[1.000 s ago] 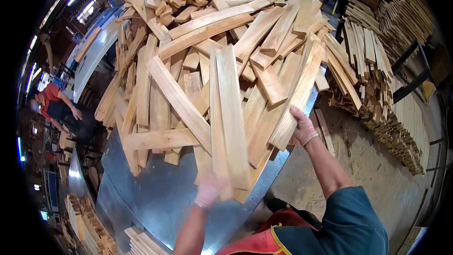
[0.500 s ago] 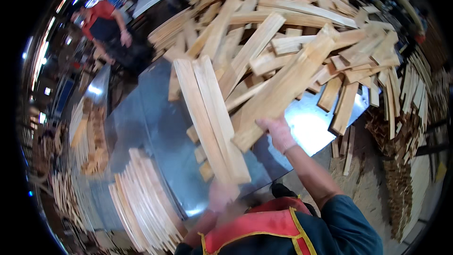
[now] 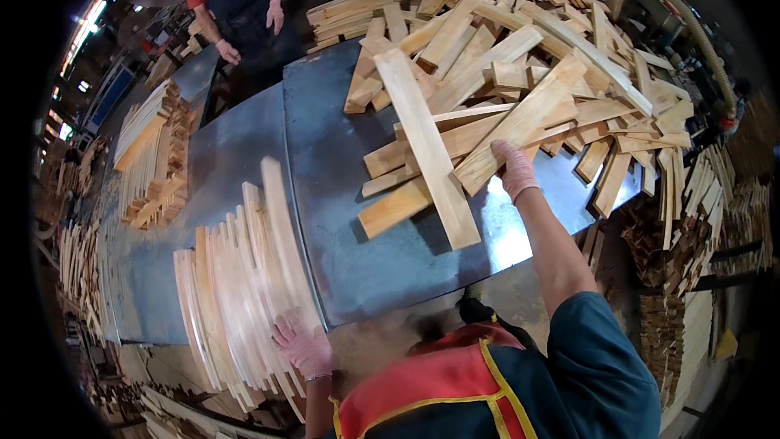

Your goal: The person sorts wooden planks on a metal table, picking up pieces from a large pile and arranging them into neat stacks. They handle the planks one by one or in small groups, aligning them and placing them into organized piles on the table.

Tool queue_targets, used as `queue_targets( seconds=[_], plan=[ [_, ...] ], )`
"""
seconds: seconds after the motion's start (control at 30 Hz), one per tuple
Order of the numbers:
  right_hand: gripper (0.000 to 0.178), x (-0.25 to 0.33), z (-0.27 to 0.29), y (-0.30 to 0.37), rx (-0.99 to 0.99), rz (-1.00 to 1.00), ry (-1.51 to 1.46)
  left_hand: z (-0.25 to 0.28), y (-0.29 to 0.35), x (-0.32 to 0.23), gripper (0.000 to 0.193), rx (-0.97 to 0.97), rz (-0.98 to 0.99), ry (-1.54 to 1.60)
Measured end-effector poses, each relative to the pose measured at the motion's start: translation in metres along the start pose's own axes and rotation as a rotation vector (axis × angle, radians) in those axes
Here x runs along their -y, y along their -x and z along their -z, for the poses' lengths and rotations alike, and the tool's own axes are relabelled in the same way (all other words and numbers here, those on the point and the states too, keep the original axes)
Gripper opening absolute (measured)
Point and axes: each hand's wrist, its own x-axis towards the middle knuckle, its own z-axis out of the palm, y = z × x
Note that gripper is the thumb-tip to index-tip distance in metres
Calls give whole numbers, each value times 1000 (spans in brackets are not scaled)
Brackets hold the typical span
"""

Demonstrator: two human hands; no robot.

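My left hand (image 3: 305, 347), in a pale pink glove, rests with fingers spread against the near end of a row of wooden strips (image 3: 231, 293). These strips stand side by side on the left part of the metal table. At the row's right edge one strip (image 3: 280, 223) sticks out farther than the others. My right hand (image 3: 516, 171), gloved too, grips the near part of a wide wooden board (image 3: 532, 118) that slants over the loose pile. Just left of it, a pale board (image 3: 426, 150) lies across several others, its near end over the table.
The metal table (image 3: 357, 276) has a seam beside the strip row. A big heap of boards (image 3: 487, 41) covers its far right. Another stack (image 3: 150, 162) stands at far left. Across the table is a person (image 3: 244, 8) in an apron and gloves. A hose (image 3: 691, 24) curves at right.
My left hand has moved left from a pair of boards to the strip row. One board now lies over the pile, and the row has an added strip. My right hand still grips the wide board.
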Motion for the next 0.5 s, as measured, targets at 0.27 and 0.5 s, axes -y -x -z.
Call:
queue_targets(
  seconds=[0.27, 0.5],
  plan=[
    [64, -6, -20, 4, -39, 25, 63, 74, -79, -153, 91, 238, -327, 558],
    [85, -11, -63, 23, -41, 219, 201, 110, -152, -354, 104, 487, -198, 1108]
  ],
)
